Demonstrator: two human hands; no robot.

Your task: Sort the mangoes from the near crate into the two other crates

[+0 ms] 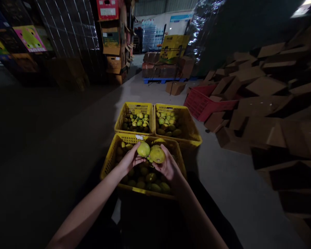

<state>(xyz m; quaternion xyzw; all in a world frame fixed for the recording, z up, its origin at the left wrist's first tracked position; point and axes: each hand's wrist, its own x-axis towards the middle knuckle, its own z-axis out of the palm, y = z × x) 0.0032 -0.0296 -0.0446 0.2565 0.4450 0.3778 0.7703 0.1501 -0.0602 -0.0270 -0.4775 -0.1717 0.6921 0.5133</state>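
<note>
My left hand (pixel 133 157) is closed around a round, pale yellow-green, lemon-like fruit (pixel 143 149). In my right hand (pixel 168 165) is a larger yellow lemon-like fruit (pixel 157 154) with dark spots on its skin. Both fruits are held side by side, above the near yellow crate (pixel 109 157). Inside that crate lie many more green and yellow fruits (pixel 151 177), partly in shadow and partly hidden by my hands. Behind it stand two more yellow crates, the left one (pixel 121 113) and the right one (pixel 192 128), each holding similar fruit.
Empty cardboard boxes (pixel 261 107) are heaped on the right beside a tilted red crate (pixel 202 102). Farther back, yellow cartons (pixel 173 46) and brown boxes rest on a blue pallet (pixel 158 80). Stacked boxes (pixel 114 64) rise at the back left. Much of the floor is dark.
</note>
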